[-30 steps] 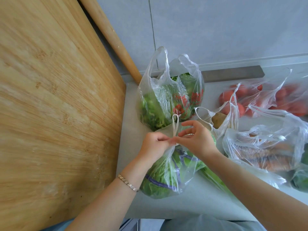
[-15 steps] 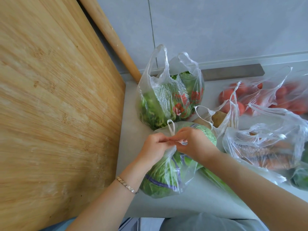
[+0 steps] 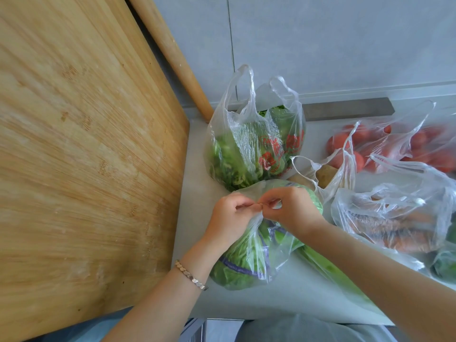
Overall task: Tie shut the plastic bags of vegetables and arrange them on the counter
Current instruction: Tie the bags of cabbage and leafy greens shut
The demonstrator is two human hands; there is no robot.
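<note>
A clear bag of green lettuce (image 3: 249, 262) lies on the grey counter (image 3: 195, 193) in front of me. My left hand (image 3: 230, 219) and my right hand (image 3: 293, 211) meet above it, both pinching the gathered bag top between fingertips. Behind it stands an open bag of leafy greens (image 3: 249, 149) with red print, its two handles upright. To the right lie a bag of tomatoes (image 3: 399, 146), a bag of carrots (image 3: 399, 225) and a small bag with a potato (image 3: 325, 174), all with loose tops.
A large wooden board (image 3: 81, 156) leans on the left, right beside the bags. A wooden rolling pin (image 3: 172, 53) leans against the grey wall behind it. Another green bag (image 3: 444, 265) shows at the right edge. The counter's front edge runs just below the lettuce bag.
The handle loop that stuck up between my fingers has been drawn down out of sight. Both hands have closed together over the bag top and lowered slightly.
</note>
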